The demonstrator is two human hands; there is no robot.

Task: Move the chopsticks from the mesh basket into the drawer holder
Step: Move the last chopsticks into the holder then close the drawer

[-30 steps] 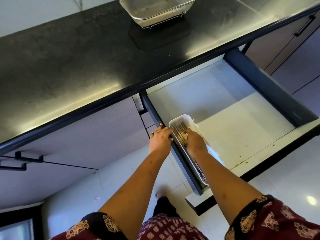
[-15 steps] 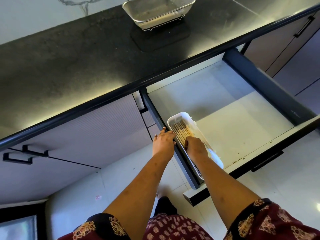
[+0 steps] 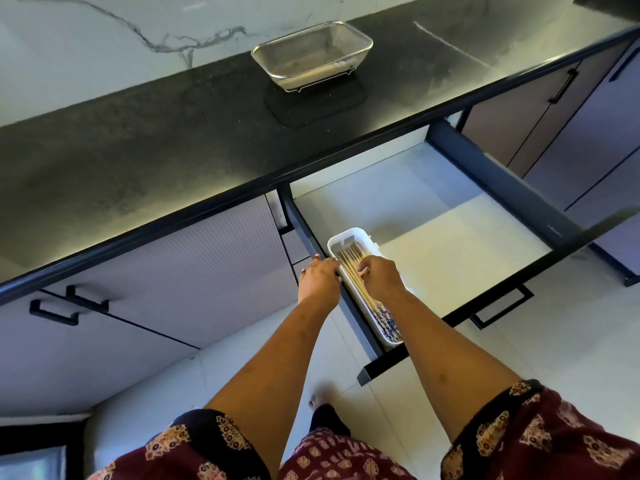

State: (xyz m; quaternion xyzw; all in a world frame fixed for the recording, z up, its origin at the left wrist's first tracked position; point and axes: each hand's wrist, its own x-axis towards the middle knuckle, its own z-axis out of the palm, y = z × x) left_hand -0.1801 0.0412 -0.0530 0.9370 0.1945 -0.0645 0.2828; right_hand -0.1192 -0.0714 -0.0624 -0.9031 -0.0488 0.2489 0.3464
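Several wooden chopsticks with blue patterned ends lie lengthwise in a long white holder at the left side of the open drawer. My right hand rests on top of the chopsticks, fingers curled down over them. My left hand lies on the drawer's dark left wall, fingertips touching the holder's rim. The mesh basket stands on a black mat on the counter; I see no chopsticks in it.
The black countertop overhangs the drawer's rear. Closed cabinet fronts with black handles flank the drawer on both sides. A marble wall rises behind the counter. My foot stands on the pale floor tiles below.
The view has tilted up, showing the whole basket and the wall. My right hand has slid slightly forward over the chopsticks; my left hand stays on the drawer wall.
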